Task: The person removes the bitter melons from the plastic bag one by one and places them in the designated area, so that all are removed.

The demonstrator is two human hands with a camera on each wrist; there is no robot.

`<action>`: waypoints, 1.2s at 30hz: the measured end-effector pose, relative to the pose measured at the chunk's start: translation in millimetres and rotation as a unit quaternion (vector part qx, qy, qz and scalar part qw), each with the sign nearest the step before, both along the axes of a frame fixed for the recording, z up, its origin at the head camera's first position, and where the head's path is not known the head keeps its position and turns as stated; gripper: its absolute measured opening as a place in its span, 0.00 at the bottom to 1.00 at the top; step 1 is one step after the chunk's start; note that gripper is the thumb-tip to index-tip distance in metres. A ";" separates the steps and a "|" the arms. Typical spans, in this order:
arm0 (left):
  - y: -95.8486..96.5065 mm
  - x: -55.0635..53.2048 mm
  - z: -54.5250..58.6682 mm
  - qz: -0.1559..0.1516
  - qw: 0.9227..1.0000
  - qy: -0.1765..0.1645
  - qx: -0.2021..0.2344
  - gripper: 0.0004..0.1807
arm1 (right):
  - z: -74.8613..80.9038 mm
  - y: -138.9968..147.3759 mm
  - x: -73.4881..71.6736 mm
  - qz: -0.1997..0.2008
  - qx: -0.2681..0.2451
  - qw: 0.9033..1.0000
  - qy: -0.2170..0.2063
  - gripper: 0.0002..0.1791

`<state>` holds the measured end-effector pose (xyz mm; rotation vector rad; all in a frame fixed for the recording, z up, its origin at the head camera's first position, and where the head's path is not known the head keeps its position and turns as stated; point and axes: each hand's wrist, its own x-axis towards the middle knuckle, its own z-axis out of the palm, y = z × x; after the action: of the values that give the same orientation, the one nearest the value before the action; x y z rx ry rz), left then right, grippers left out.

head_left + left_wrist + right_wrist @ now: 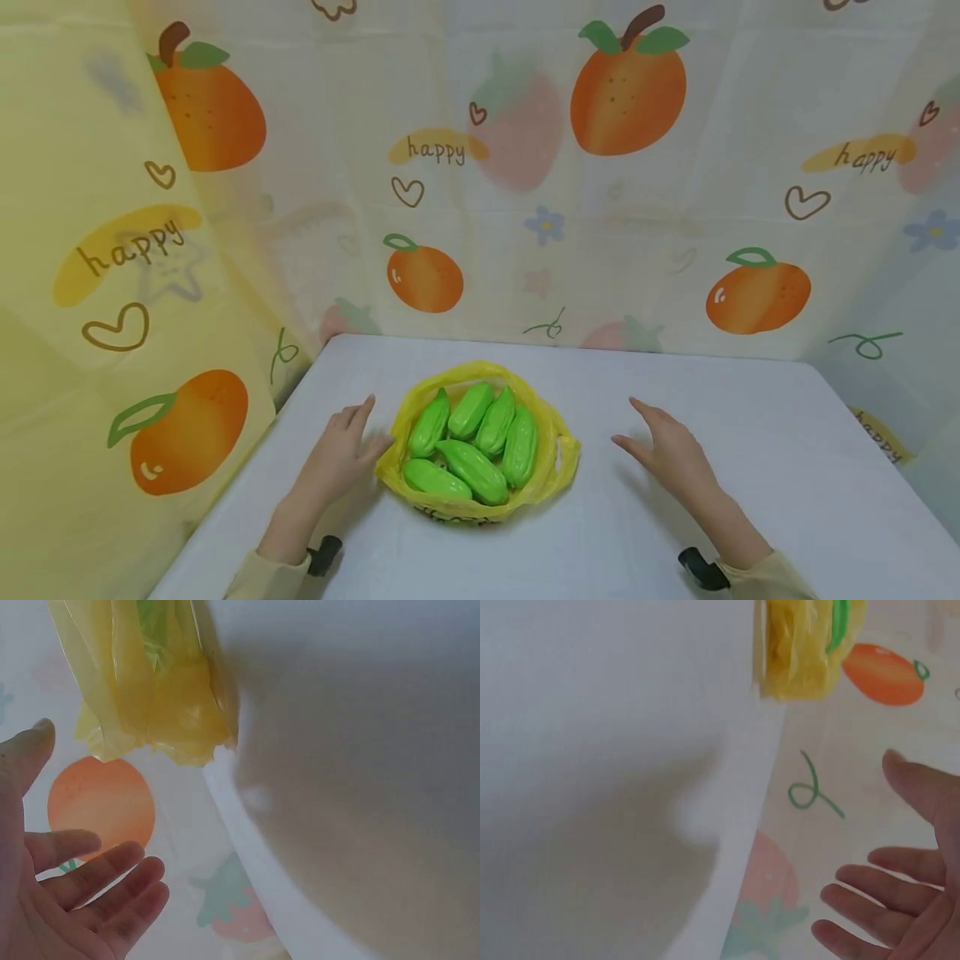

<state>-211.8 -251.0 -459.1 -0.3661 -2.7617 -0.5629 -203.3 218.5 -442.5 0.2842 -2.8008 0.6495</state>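
Observation:
A yellow plastic bag (546,490) sits open on the table, its rim rolled outward. Inside lie several bright green, ridged, gourd-like vegetables (474,472), whose exact kind I cannot tell. My left hand (337,454) hovers just left of the bag, thumb close to its rim. In the left wrist view, that hand (82,900) has its fingers spread and holds nothing. Farther off, on the bag's right, my right hand (672,458) is held above the table with thumb and fingers apart. The right wrist view shows this hand (907,885) holding nothing too.
A white-covered table (585,550) lies under both hands. Behind it hangs a fruit-printed curtain (510,225), which also runs along the left and right sides. Each wrist wears a black device, one on the left (324,556) and one on the right (703,569).

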 end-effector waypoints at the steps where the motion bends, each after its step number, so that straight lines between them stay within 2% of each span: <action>1: 1.1 1.0 -0.2 0.002 1.000 -0.001 0.006 0.42 | -0.9 -3.7 -0.5 -0.001 -0.009 1.000 0.000 0.38; 8: 8.3 7.5 -2.6 0.007 0.999 0.008 0.036 0.40 | -6.5 -28.5 -3.6 0.002 -0.062 0.998 -0.020 0.39; 14: 11.4 11.5 -4.5 0.025 0.998 -0.021 0.062 0.37 | -10.7 -47.2 -5.9 0.028 -0.105 0.994 -0.012 0.37; 21: 13.8 13.9 -4.8 0.039 0.994 -0.048 0.085 0.34 | -9.9 -68.7 -4.9 0.047 -0.189 0.980 -0.029 0.32; 27: 17.1 16.8 -5.0 0.047 0.992 -0.063 0.101 0.33 | -11.4 -86.7 -6.1 0.051 -0.212 0.975 -0.043 0.31; 33: 18.9 18.5 -6.9 0.049 0.990 -0.071 0.110 0.32 | -15.4 -102.8 -8.5 0.061 -0.249 0.964 -0.066 0.32; 36: 19.1 18.2 -8.0 0.052 0.989 -0.079 0.110 0.31 | -17.8 -109.0 -10.6 0.060 -0.254 0.962 -0.080 0.32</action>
<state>-193.6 -231.9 -467.1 -0.1317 -2.8081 -0.8946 -213.9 109.5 -460.3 0.3096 -2.6489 1.4401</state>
